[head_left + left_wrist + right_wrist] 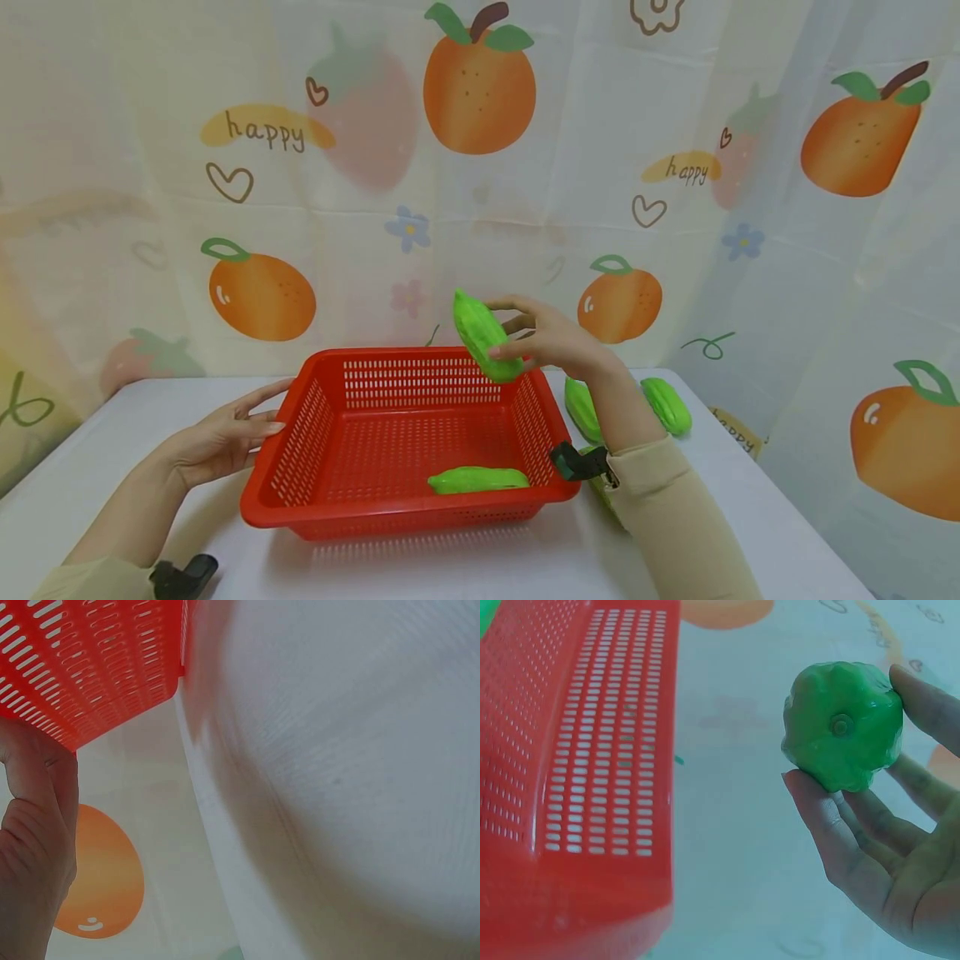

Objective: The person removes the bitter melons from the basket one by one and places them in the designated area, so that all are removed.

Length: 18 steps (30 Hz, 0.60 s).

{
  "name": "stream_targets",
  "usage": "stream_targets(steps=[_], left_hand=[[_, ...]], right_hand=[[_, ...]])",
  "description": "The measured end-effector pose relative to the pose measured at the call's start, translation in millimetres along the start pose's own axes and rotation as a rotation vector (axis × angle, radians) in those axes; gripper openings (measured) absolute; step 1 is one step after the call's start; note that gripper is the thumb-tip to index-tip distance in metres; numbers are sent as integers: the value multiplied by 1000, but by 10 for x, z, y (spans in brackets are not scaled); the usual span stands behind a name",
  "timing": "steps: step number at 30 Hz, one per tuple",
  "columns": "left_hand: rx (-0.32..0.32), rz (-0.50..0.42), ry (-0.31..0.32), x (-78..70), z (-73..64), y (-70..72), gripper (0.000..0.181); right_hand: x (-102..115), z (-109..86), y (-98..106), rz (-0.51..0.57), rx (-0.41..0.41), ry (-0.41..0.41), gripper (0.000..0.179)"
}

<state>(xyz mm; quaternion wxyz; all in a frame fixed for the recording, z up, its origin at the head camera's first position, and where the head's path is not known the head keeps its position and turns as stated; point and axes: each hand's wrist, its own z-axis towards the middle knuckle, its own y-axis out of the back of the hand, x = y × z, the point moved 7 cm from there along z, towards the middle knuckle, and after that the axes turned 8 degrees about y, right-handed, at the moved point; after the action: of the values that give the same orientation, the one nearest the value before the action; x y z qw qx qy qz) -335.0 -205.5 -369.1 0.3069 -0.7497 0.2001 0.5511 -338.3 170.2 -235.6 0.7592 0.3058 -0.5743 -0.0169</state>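
Observation:
A red plastic basket [408,512] with slotted walls stands on the white table. My left hand [225,433] is at its left rim, thumb on the edge and other fingers partly hidden behind it; in the left wrist view the same hand [34,825] reaches up against the basket wall [112,675]. Above the basket's back right corner, my right hand [551,337] holds a green bitter melon [480,333] between thumb and fingers. The right wrist view shows the bitter melon [844,724] end-on, its stem end facing the camera. Another bitter melon [480,480] lies inside the basket, near the front wall.
Right of the basket lie more bitter melons: one [582,408] beside the wall, one [667,406] near the table's right edge, and one partly hidden under my right forearm. A fruit-printed curtain [360,250] hangs behind the table [750,533].

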Motion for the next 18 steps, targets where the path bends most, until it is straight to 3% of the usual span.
stream_targets(steps=[18], left_hand=[[-4, 13, -5, -1, -5, 24, 46]], right_hand=[[-92, -276, 389, -61, -48, -39, 69]])
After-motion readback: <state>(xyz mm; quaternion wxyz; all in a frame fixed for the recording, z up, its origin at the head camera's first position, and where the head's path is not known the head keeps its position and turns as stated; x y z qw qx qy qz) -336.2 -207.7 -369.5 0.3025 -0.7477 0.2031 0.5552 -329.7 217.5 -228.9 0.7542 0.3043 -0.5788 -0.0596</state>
